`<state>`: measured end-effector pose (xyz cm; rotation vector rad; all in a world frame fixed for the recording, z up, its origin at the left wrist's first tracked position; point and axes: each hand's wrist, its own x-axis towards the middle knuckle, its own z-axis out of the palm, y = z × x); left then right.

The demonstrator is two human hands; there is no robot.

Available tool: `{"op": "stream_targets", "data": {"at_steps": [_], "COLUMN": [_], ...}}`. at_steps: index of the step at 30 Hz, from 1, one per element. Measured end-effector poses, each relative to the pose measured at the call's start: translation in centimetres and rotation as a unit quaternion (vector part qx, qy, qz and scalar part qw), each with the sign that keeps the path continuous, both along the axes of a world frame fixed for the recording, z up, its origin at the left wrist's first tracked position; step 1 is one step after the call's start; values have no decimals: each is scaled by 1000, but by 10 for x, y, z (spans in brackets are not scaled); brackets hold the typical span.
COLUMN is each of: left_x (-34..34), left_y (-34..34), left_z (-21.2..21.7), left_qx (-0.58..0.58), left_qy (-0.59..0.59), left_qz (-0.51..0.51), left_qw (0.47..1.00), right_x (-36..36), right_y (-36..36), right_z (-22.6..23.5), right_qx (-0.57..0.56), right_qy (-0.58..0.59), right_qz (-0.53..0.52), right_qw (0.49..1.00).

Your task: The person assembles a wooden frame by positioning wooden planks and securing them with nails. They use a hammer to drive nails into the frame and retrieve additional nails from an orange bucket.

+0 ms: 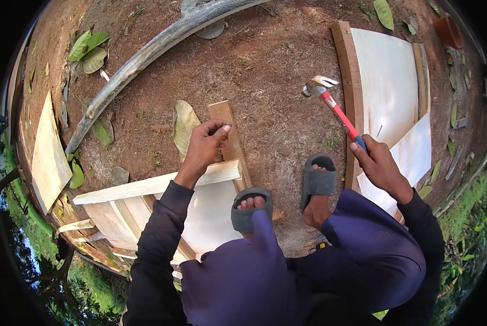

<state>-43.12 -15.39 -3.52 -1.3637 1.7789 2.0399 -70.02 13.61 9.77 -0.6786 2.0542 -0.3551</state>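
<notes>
My right hand (382, 169) grips a claw hammer (339, 115) by its red and blue handle, the metal head pointing away from me over the dirt. My left hand (205, 145) is closed in a pinch above a short brown plank (234, 145); whatever its fingertips hold is too small to make out. Under my left forearm lies a wooden frame (162, 185) with a pale panel, its near end against the plank. To the right of the hammer rests another brown-edged frame (349, 81) with a white panel (387, 70). A thin nail-like sliver (379, 130) shows on that panel.
A long curved log (145, 57) crosses the far left ground. A pale board piece (50, 155) lies at the left, and a brown pot (448, 31) at the far right. My sandalled feet (319, 182) stand between the frames. Large leaves (185, 127) are scattered about.
</notes>
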Motion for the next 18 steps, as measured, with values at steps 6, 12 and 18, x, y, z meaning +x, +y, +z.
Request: {"op": "stream_targets", "data": {"at_steps": [6,12,18], "left_x": [42,49,49], "left_y": [22,26,28], "left_z": [-16,-23,-27], "left_qx": [123,165,141], "left_qy": [18,45,29], "left_qz": [27,60,46], "left_qw": [992,983,988], "right_x": [11,44,64], "right_y": [-70,-106,-124], "right_z": [40,30,3], "right_qx": [81,101,90], "right_qy": [-38,-76,-158], "right_qz": [148,189,159], "right_qw": [985,974,970]}}
